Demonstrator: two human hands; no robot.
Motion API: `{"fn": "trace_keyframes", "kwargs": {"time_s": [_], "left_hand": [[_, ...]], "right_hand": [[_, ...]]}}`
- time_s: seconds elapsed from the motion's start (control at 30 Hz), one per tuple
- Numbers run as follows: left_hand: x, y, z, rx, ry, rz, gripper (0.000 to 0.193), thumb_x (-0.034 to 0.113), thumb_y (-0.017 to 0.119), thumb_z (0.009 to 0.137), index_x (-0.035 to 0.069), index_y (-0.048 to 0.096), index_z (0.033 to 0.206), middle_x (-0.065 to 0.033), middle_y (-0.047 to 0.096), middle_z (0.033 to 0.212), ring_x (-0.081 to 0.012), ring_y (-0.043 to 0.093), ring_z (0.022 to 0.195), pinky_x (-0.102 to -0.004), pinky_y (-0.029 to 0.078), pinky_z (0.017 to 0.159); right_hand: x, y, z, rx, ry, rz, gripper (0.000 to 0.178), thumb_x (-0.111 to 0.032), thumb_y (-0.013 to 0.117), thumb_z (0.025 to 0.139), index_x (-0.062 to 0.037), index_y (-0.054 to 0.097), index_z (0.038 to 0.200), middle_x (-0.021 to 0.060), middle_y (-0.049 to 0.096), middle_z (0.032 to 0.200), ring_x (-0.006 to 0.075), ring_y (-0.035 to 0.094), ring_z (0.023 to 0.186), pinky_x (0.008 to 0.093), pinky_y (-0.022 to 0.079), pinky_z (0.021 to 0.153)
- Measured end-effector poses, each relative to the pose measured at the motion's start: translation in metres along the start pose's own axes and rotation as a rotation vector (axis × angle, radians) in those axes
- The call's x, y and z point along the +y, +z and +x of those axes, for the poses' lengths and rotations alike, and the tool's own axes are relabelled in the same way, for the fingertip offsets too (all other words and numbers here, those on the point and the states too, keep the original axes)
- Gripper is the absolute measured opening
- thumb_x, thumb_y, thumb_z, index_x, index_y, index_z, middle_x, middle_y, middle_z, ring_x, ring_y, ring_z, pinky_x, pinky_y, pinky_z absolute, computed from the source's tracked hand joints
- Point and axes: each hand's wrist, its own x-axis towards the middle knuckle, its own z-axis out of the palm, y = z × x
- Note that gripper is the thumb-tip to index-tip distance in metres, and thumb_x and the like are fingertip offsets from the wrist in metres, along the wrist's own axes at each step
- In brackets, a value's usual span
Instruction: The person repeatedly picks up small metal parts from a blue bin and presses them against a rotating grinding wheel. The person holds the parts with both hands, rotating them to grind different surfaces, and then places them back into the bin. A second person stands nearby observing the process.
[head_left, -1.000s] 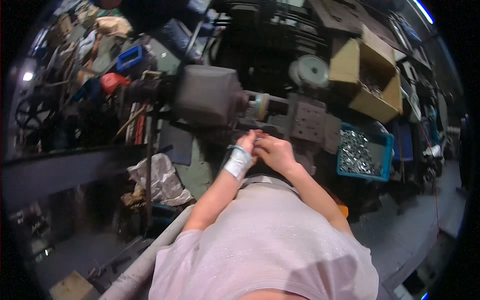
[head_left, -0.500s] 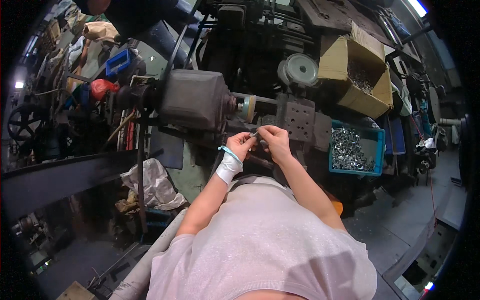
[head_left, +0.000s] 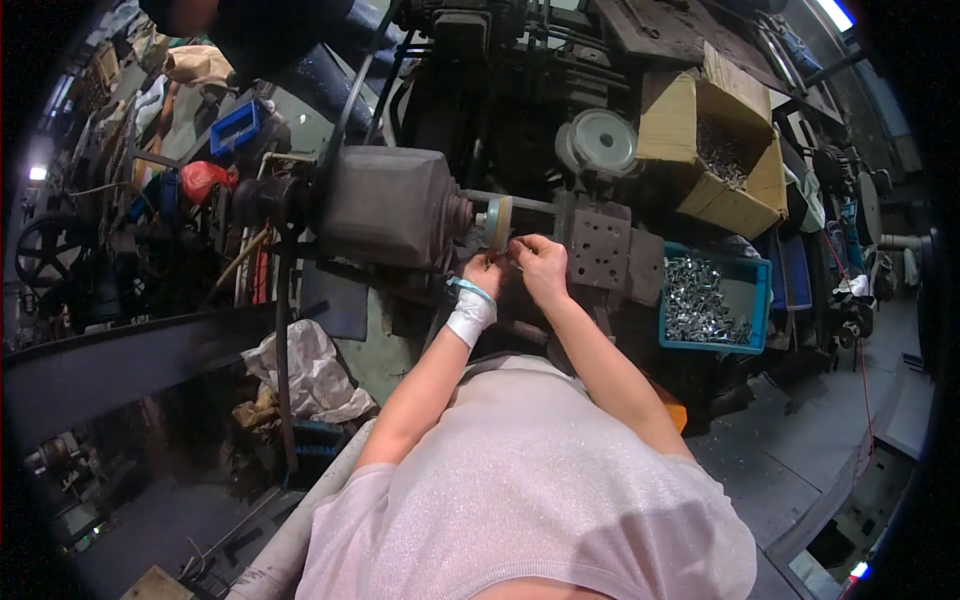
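A dark machine with a boxy housing (head_left: 385, 205) stands before me, and a round tan-edged wheel (head_left: 497, 222) sticks out from its right side. Just below that wheel my left hand (head_left: 483, 272) and my right hand (head_left: 541, 265) are close together, fingers pinched. What they grip between them is small and mostly hidden by the fingers; I cannot make out its kind. A white wrap (head_left: 470, 318) and a light blue band circle my left wrist. Right of my right hand is a dark metal block with holes (head_left: 600, 243).
A teal crate (head_left: 763, 305) with many shiny small metal parts (head_left: 700, 300) stands to the right. Beyond it, an open cardboard box (head_left: 668, 125) holds more small parts. A crumpled whitish sack (head_left: 312, 370) lies at lower left. Another person's dark-clothed legs (head_left: 310, 80) show at upper left.
Both hands have moved up and forward, from in front of the machine to right beneath the wheel. The small piece, visible at the fingertips before, is now mostly hidden.
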Motion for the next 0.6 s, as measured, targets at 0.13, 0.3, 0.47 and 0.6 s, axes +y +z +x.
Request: {"fn": "trace_keyframes", "kwargs": {"time_s": [0.13, 0.3, 0.47, 0.6], "left_hand": [[0.003, 0.003, -0.002, -0.026, -0.075, -0.117, 0.011, 0.01, 0.057, 0.077, 0.0, 0.058, 0.081, -0.0009, 0.054, 0.064, -0.0088, 0.045, 0.051, -0.0219, 0.035, 0.046], [0.007, 0.003, -0.004, -0.011, -0.063, -0.155, 0.013, 0.012, 0.057, 0.077, 0.003, 0.056, 0.087, -0.001, 0.052, 0.064, -0.0089, 0.045, 0.049, -0.0225, 0.033, 0.04], [0.0, -0.003, 0.004, -0.033, -0.154, -0.093, 0.014, 0.013, 0.058, 0.077, 0.005, 0.054, 0.088, -0.0005, 0.051, 0.065, -0.0085, 0.044, 0.05, -0.0218, 0.032, 0.039], [0.002, -0.002, 0.001, -0.004, -0.12, -0.104, 0.014, 0.015, 0.06, 0.076, 0.007, 0.055, 0.087, 0.0007, 0.052, 0.065, -0.0071, 0.044, 0.052, -0.0209, 0.031, 0.04]], "right_hand": [[-0.003, 0.0, -0.001, 0.02, -0.01, -0.028, 0.014, -0.009, 0.06, 0.075, 0.0039, 0.063, 0.08, 0.003, 0.06, 0.065, 0.0061, 0.05, 0.059, 0.0212, 0.041, 0.053], [-0.003, 0.002, 0.0, 0.024, -0.018, -0.001, 0.014, -0.009, 0.06, 0.075, 0.0041, 0.062, 0.078, 0.0027, 0.06, 0.064, 0.0063, 0.051, 0.059, 0.0214, 0.041, 0.053], [-0.006, 0.003, 0.0, 0.034, -0.013, -0.025, 0.014, -0.01, 0.06, 0.074, 0.0035, 0.062, 0.078, 0.0032, 0.06, 0.063, 0.0062, 0.051, 0.059, 0.022, 0.041, 0.054], [-0.014, 0.004, -0.002, 0.044, -0.041, -0.092, 0.013, -0.009, 0.06, 0.073, 0.0025, 0.063, 0.079, 0.004, 0.06, 0.062, 0.0059, 0.051, 0.06, 0.0221, 0.041, 0.054]]}}
